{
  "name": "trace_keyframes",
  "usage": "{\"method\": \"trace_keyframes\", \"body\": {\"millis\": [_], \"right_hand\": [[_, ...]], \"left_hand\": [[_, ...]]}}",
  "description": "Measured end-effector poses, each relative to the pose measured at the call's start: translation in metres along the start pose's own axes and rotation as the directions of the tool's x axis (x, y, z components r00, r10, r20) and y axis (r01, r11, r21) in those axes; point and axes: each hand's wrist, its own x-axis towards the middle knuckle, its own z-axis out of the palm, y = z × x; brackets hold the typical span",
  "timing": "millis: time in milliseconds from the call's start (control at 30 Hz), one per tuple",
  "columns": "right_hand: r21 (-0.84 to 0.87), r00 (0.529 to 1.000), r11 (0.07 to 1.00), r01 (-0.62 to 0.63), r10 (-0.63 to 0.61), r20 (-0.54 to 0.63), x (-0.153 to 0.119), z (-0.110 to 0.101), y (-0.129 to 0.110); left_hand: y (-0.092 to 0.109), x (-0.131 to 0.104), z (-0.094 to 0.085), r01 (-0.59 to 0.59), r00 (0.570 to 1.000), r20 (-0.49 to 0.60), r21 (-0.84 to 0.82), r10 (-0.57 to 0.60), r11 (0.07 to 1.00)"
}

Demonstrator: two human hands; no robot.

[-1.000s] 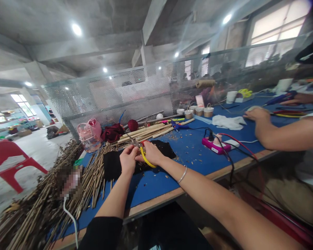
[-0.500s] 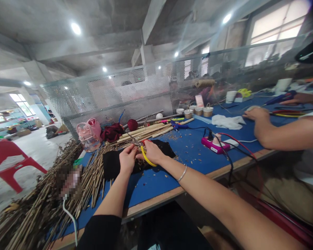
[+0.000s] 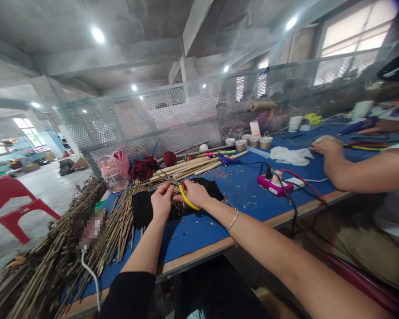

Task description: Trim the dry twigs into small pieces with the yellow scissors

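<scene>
My right hand (image 3: 195, 194) is closed around the yellow-handled scissors (image 3: 189, 202), whose metal blades point up and to the left. Close beside it, my left hand (image 3: 161, 203) is pinched, fingertips near the scissors; what they hold is too small to make out. Beneath both hands lies a black cloth (image 3: 142, 209) with plant bits scattered over it. Thin dry stalks (image 3: 119, 230) are heaped to the left of the cloth. Behind the hands rests a bundle of pale, thicker sticks (image 3: 199, 165).
On the blue table (image 3: 199, 237) stand a pink bag (image 3: 115, 170), dark red yarn (image 3: 169, 158), a blue glue gun (image 3: 228, 160) and a purple power strip (image 3: 275, 185) with cables. A co-worker's arm (image 3: 359, 173) reaches in from the right. A perforated metal screen (image 3: 146, 119) runs behind.
Both hands stay over the black cloth with almost no movement. The scissors remain in the right hand, and the view has shifted very slightly.
</scene>
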Motion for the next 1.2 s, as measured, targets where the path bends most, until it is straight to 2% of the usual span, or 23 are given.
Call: {"method": "trace_keyframes", "body": {"millis": [133, 267, 433, 600, 767, 900, 1067, 1200], "right_hand": [[0.057, 1.0, 0.998, 0.026, -0.027, 0.009, -0.001, -0.001, 0.0], [0.036, 0.999, 0.999, -0.023, 0.022, 0.029, 0.0, 0.0, 0.002], [0.022, 0.997, 0.997, -0.068, 0.067, 0.038, 0.002, 0.001, 0.004], [0.01, 0.997, 0.998, -0.063, 0.063, 0.05, 0.002, 0.002, 0.005], [-0.046, 0.997, 0.997, -0.067, 0.068, 0.029, 0.002, 0.004, 0.004], [0.007, 0.998, 1.0, -0.005, 0.004, 0.055, 0.001, 0.003, 0.001], [0.041, 0.999, 0.999, -0.029, 0.027, 0.04, 0.0, 0.004, 0.002], [0.068, 0.999, 0.997, -0.042, 0.042, 0.011, 0.002, 0.009, 0.005]], "left_hand": [[-0.003, 0.001, -0.002, -0.044, 0.998, 0.041, 0.058, 0.041, 0.997], [-0.003, 0.001, -0.002, -0.078, 0.997, 0.032, 0.09, 0.075, 0.993], [-0.005, 0.003, -0.001, -0.025, 1.0, 0.01, 0.07, 0.024, 0.997], [-0.007, 0.004, -0.002, 0.026, 0.998, 0.047, 0.04, -0.028, 0.999], [-0.007, 0.004, -0.001, 0.051, 0.999, -0.007, 0.033, -0.051, 0.998], [-0.007, 0.003, 0.0, 0.032, 0.999, -0.005, -0.002, -0.032, 0.999], [-0.007, 0.003, 0.001, 0.002, 1.0, 0.02, -0.034, -0.001, 0.999], [-0.012, 0.004, 0.002, 0.028, 0.995, 0.095, -0.166, -0.012, 0.986]]}}
